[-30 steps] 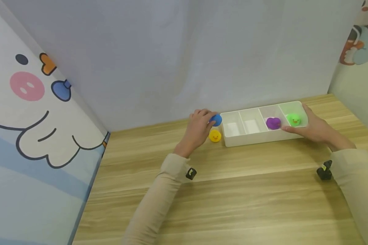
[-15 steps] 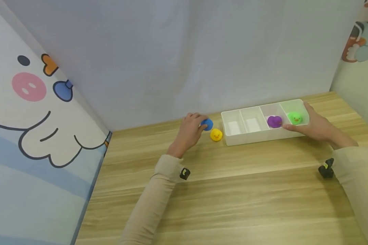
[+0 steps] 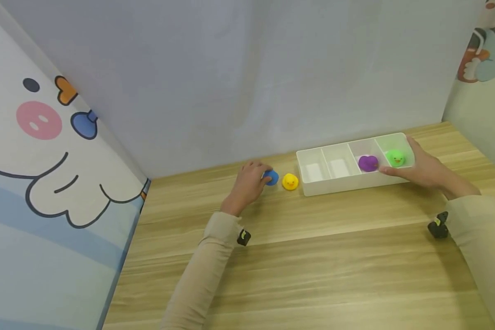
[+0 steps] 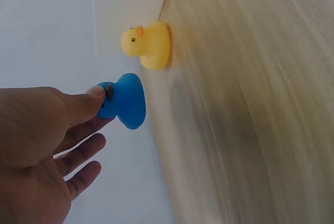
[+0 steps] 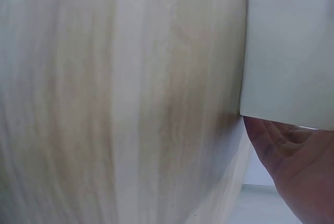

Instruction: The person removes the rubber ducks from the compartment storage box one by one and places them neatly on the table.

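A blue rubber duck [image 4: 128,101] is pinched by its head between the thumb and fingers of my left hand [image 3: 249,184], above the table in the left wrist view. Just right of it, a yellow rubber duck [image 3: 290,182] stands on the table beside the left end of a white divided box [image 3: 334,187]. My right hand [image 3: 426,167] grips the box's right end, thumb along the front and fingers behind that end. Inside the box, a purple rubber duck [image 3: 368,163] sits in the third compartment from the left and a green rubber duck [image 3: 396,158] in the rightmost.
The wooden table [image 3: 313,270] reaches back to a pale grey wall [image 3: 189,91]. A panel with cartoon prints [image 3: 57,192] borders the left side. Small black devices [image 3: 438,225] are worn at both sleeve cuffs.
My left hand has moved left and toward me with the blue duck, away from the box and past the yellow duck. My right hand keeps its hold on the box.
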The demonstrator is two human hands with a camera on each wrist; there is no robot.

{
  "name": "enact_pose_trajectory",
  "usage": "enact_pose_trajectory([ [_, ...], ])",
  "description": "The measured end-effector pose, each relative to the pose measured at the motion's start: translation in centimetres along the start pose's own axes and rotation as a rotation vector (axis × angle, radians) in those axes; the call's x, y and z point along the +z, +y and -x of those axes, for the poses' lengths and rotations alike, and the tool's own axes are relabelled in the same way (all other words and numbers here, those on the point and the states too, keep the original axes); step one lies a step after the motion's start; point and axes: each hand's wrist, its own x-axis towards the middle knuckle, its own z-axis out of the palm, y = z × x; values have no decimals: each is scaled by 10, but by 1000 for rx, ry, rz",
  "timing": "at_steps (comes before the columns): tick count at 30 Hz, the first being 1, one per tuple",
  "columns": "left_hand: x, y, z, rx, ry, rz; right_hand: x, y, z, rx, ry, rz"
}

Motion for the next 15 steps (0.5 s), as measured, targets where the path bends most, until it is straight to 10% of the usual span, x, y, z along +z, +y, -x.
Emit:
enact_pose_trajectory([
  [15, 18, -8, -1, -26, -30, -1, 0, 5, -3, -11, 2, 6],
])
